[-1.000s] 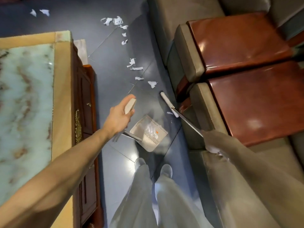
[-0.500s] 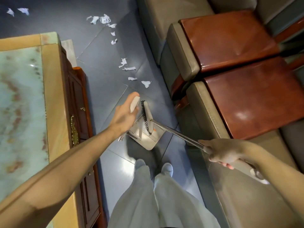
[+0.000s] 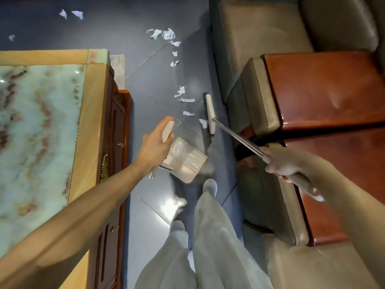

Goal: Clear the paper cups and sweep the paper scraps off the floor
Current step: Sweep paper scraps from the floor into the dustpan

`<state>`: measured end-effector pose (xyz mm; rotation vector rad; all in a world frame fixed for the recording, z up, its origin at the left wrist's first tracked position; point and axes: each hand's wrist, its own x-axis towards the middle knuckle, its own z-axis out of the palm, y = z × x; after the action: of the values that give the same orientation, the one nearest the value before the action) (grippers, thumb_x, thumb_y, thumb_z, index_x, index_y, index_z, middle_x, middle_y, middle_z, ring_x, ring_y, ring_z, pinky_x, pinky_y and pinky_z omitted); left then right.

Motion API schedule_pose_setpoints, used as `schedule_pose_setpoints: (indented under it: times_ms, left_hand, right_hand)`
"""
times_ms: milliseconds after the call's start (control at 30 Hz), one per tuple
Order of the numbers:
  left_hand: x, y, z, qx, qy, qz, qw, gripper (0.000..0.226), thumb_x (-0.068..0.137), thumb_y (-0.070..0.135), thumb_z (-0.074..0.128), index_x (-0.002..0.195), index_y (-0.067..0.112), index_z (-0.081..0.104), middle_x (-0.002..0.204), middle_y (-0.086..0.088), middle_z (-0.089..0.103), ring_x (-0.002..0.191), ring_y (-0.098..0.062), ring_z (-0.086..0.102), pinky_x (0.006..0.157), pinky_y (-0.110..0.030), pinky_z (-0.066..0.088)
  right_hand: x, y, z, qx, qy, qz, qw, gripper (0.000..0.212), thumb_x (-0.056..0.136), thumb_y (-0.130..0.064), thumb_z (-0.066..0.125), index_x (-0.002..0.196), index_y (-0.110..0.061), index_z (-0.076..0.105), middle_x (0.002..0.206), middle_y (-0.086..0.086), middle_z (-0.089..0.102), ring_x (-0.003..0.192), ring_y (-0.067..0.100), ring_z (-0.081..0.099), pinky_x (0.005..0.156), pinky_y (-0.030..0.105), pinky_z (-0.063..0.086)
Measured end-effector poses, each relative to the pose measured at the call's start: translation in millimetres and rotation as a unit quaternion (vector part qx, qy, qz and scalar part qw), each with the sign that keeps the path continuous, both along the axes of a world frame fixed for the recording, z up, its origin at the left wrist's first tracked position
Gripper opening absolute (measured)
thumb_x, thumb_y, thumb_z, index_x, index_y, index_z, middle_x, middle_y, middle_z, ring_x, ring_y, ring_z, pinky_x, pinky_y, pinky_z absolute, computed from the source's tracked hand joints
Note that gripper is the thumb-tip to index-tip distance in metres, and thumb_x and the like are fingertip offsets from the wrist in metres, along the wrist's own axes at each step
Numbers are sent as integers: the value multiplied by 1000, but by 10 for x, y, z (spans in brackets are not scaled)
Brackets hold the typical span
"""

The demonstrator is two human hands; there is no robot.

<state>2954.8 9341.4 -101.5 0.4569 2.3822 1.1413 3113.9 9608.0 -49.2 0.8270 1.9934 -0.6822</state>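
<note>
Torn white paper scraps [image 3: 188, 113] lie in a loose trail on the dark blue-grey tiled floor [image 3: 150, 84], starting just beyond the left hand [image 3: 155, 147] and running away from the person. A denser cluster closes the far end of the trail, and a few more pieces lie well apart, far beyond the left hand. The nearest scrap lies against the dark bristles of the long-handled broom with a white head [image 3: 209, 113]. The head runs lengthwise beside the trail, bristles facing the scraps, between and beyond the two hands. The right hand [image 3: 285, 163] grips the broom's metal shaft, fingers curled fully round it. The left hand grips the white upright handle of the pale grey plastic dustpan [image 3: 187, 161]. The pan sits just to the right of that hand and nearer the person than the broom head. It is blurred, so its contents and any contact with the floor cannot be told. Outward of the left hand stands the green marble-topped table with a light wooden border [image 3: 91, 122]. Outward of the right hand stands the olive-grey upholstered seating with red-brown cushions [image 3: 323, 90]. Below the hands appear the person's pale grey trousers [image 3: 214, 236].
</note>
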Motion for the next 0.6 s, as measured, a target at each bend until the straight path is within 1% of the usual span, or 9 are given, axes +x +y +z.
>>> schedule_pose_setpoints:
  times_ms: [67,100,167,200,267,333,400,467,600]
  left_hand:
    - [-185,133,-13,-3,9,18,1000,41,100,18,50,138,32,43,112,5,52,89,-23,58,81,-39,56]
    - [-280,212,-22,-5,10,28,1000,40,99,18,50,136,32,43,112,2,55,83,-23,58,76,-41,57]
    - [-461,383,-35,-7,0,49,999,39,99,18,51,135,33,44,112,-3,57,70,-19,57,65,-41,59]
    - [-547,471,-43,-9,-3,59,998,41,99,18,51,136,32,43,115,0,55,70,-15,56,65,-36,58]
    - [-717,623,-51,-17,5,71,997,42,100,16,50,139,29,43,118,9,49,83,-11,53,74,-24,52]
    - [-889,751,-57,-16,5,91,996,41,99,16,51,138,28,44,117,9,50,87,-15,53,83,-30,51]
    - [-1025,859,-71,-19,2,112,993,40,99,17,51,136,29,44,115,5,53,83,-19,56,82,-38,54]
    - [-1123,959,-92,-18,1,139,990,39,99,17,51,135,30,44,114,1,55,78,-21,58,75,-37,55]
    - [-1264,1138,-108,-24,6,156,987,36,100,20,50,133,33,44,109,-2,57,70,-19,58,69,-37,56]
  right_hand:
    - [-339,195,-170,30,8,24,999,61,92,4,42,149,-15,27,70,13,55,51,23,52,41,27,41]
    - [-497,292,-269,44,7,40,998,60,91,5,43,147,-12,30,75,14,57,54,24,54,40,26,41]
    - [-751,457,-459,71,3,71,995,57,88,5,45,143,-9,37,95,16,64,67,26,61,46,24,44]
    - [-848,532,-542,84,1,93,992,56,88,3,46,143,-8,38,107,17,64,76,27,63,53,24,45]
    - [-983,646,-671,86,-6,119,989,57,91,0,42,146,-9,32,119,16,62,90,29,65,63,29,49]
    - [-1096,732,-731,60,-15,142,988,62,92,-2,39,151,-12,22,123,16,60,92,30,66,65,30,52]
    - [-1180,797,-723,26,-25,163,986,66,91,-4,39,153,-17,19,117,13,63,78,25,64,57,26,49]
    - [-1260,852,-636,-10,-39,182,982,68,91,-3,39,153,-22,18,102,9,65,66,19,62,47,24,46]
    - [-1424,1007,-288,-64,-60,213,973,63,92,-4,41,150,-21,23,75,1,57,56,12,55,44,19,41]
